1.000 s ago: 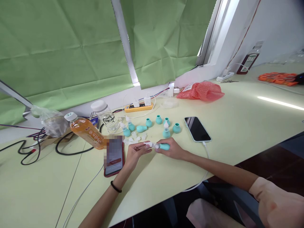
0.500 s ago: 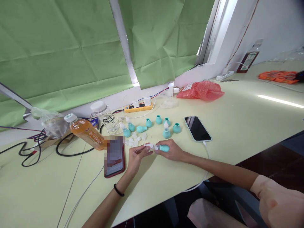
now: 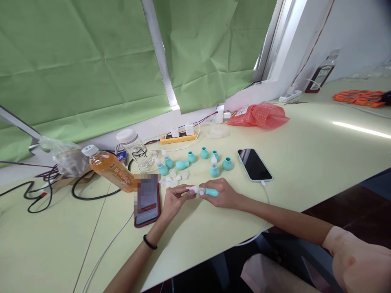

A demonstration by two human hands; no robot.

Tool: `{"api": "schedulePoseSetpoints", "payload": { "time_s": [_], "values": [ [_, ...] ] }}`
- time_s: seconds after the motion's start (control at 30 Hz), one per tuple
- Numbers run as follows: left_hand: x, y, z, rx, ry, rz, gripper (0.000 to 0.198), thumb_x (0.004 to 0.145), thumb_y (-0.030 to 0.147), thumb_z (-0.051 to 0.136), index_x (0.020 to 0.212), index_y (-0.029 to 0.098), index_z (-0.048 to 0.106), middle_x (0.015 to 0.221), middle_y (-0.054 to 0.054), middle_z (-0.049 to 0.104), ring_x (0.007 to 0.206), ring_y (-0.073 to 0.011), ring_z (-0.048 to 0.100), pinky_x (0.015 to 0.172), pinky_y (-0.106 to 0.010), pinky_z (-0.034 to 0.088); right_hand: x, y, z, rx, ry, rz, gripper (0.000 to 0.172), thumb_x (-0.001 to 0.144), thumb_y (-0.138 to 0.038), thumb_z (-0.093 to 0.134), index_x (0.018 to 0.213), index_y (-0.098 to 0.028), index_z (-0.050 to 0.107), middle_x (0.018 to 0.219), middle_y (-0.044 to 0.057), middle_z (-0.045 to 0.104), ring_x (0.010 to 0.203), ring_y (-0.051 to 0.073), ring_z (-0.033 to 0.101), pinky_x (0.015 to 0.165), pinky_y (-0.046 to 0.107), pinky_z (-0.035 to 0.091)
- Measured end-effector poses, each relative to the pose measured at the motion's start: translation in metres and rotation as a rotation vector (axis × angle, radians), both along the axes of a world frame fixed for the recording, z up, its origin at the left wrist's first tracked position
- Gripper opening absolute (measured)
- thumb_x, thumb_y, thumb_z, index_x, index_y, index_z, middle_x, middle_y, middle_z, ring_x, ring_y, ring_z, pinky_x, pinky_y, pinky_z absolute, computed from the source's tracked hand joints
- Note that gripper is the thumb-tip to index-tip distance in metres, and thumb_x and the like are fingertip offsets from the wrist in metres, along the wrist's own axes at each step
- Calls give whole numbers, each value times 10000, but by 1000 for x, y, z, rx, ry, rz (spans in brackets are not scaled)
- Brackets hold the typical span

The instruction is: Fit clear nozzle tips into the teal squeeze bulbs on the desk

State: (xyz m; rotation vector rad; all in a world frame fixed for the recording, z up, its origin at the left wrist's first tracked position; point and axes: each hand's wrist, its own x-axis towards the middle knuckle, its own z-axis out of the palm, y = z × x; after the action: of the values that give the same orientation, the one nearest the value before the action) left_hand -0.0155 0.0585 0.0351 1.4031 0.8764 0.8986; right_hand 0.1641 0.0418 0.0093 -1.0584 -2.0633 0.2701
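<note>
My left hand [image 3: 176,200] is closed, pinching a small white nozzle tip [image 3: 192,189] between thumb and fingers. My right hand [image 3: 222,193] is closed around a teal squeeze bulb [image 3: 211,192], which lies sideways with its clear neck pointing left. Tip and neck meet end to end between my hands; whether they are joined I cannot tell. Beyond my hands stand several teal bulbs without tips, such as an open-necked bulb [image 3: 227,164]. A few others carry white tips, among them a tipped bulb [image 3: 214,170]. Loose translucent pieces [image 3: 173,180] lie in a small pile past my left hand.
A red-cased phone [image 3: 148,207] lies beside my left forearm. On the right, another phone [image 3: 255,165] is plugged into a white cable. An orange drink bottle [image 3: 111,170], a clear water bottle [image 3: 141,154], a yellow power strip [image 3: 179,138] and pink bubble wrap [image 3: 259,116] line the back.
My left hand has shifted slightly, and the white nozzle tip sits a little closer to the bulb's clear neck. My right hand has barely moved.
</note>
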Motion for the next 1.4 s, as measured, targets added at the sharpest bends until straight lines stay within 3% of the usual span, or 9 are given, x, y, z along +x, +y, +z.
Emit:
{"api": "schedulePoseSetpoints", "payload": {
  "time_s": [0.23,0.53,0.67,0.77,0.87,1.0,1.07,1.17,1.4],
  "values": [
    [9,-12,-12,12,-227,5,117,694,200,578,766,182,669,827,-28,552,779,-154,532,676,-294,491,-3,-6,10,-98,204,142,186,762,-282,489,855,-148,579,746,36,623,645,113,555,588,209,410],
    [11,-15,-10,127,-139,32,128,706,205,560,767,164,666,776,-41,550,759,-152,511,634,-276,487,-3,-7,8,-194,252,183,214,776,-316,469,835,-143,582,701,24,594,607,102,520,568,204,389],
    [13,-17,3,233,-48,59,131,688,225,575,748,149,663,773,-49,537,735,-150,505,592,-257,489,-6,-6,8,-243,320,168,213,754,-331,492,791,-139,576,680,19,575,588,102,505,543,205,389],
    [10,-10,31,356,45,88,128,669,226,590,747,148,654,765,-43,537,723,-141,508,591,-236,474,-7,-7,10,-296,424,157,343,689,-321,572,986,-166,495,792,32,553,690,124,512,577,221,427],
    [2,14,69,526,100,285,120,663,255,586,652,145,634,701,-20,548,684,-122,509,586,-213,445,-6,-10,11,-397,528,183,655,653,-304,608,1201,-236,257,1048,80,455,839,145,484,606,250,473],
    [-5,71,98,822,296,556,185,665,292,550,695,130,634,689,-28,572,659,-126,526,583,-217,432,-6,-12,9,-398,516,180,588,674,-299,586,1168,-256,271,1105,88,406,868,145,456,645,292,489],
    [-2,100,97,897,556,545,200,660,287,531,699,128,645,703,-38,593,646,-130,531,612,-229,427,-7,-12,7,-353,484,186,535,678,-293,580,1135,-242,306,1071,84,420,854,144,457,651,298,489],
    [5,134,83,849,967,503,226,676,279,481,741,149,653,731,-44,625,714,-160,537,649,-246,402,-7,-11,5,-301,449,186,488,690,-280,565,1110,-222,325,1031,80,434,827,137,461,634,288,491],
    [10,169,48,727,1110,430,185,648,240,502,657,143,659,671,-81,635,675,-192,537,568,-255,382,-3,-8,6,-169,422,127,292,725,-263,514,988,-191,409,921,73,484,732,127,469,553,256,472]
  ]
}}
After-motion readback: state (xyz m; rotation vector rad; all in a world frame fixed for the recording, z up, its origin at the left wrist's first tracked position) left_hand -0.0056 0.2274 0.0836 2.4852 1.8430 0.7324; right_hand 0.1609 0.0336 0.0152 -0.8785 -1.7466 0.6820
